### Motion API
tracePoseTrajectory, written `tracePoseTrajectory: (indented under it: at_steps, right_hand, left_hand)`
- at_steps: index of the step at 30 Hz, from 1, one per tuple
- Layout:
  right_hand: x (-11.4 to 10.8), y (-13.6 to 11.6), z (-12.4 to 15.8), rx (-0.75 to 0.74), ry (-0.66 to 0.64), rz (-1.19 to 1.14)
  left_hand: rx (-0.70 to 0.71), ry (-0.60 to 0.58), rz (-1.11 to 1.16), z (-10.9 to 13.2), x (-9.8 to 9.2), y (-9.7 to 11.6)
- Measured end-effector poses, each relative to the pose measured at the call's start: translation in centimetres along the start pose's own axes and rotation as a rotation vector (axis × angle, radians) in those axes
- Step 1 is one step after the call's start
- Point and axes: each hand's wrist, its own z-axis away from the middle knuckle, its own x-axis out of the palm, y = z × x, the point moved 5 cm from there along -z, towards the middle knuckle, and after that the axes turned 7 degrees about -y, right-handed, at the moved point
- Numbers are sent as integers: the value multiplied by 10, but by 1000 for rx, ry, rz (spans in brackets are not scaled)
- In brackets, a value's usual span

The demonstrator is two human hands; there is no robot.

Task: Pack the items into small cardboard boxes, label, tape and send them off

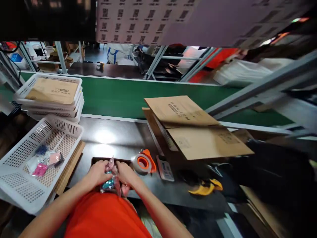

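Close to my body, at the table's front edge, both hands are closed around small clear plastic packets (109, 183) with teal and pink contents. My left hand (97, 172) grips them from the left, and my right hand (126, 173) from the right. Under and behind the hands lies a dark open box (96, 160), mostly hidden by them. A tape dispenser (143, 162) with an orange frame and a clear roll stands just right of my right hand. Beside it lies a flat pinkish-white device with a label (165, 168).
On the left, a white perforated basket (32, 195) holds several small packets, with stacked baskets (49, 107) behind it. An opened flat carton (195, 129) leans over the table's right side. A yellow-handled tool (206, 188) lies at front right. Metal struts (260, 87) slant across the right.
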Motion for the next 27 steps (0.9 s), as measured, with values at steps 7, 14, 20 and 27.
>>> tracePoseTrajectory:
  at_steps: [7, 14, 20, 27]
  right_hand:
    - [-35, -1, 5, -87, -89, -43]
    - [-51, 8, 70, -165, 153, -47]
    - [-20, -6, 44, -165, 1, 197]
    - [7, -7, -13, -88, -134, 362]
  left_hand:
    - [-204, -185, -286, -34, 8, -6]
    - [-210, 53, -312, 20, 7, 8]
    - [28, -2, -395, 18, 12, 11]
    - [-162, -140, -454, -37, 34, -1]
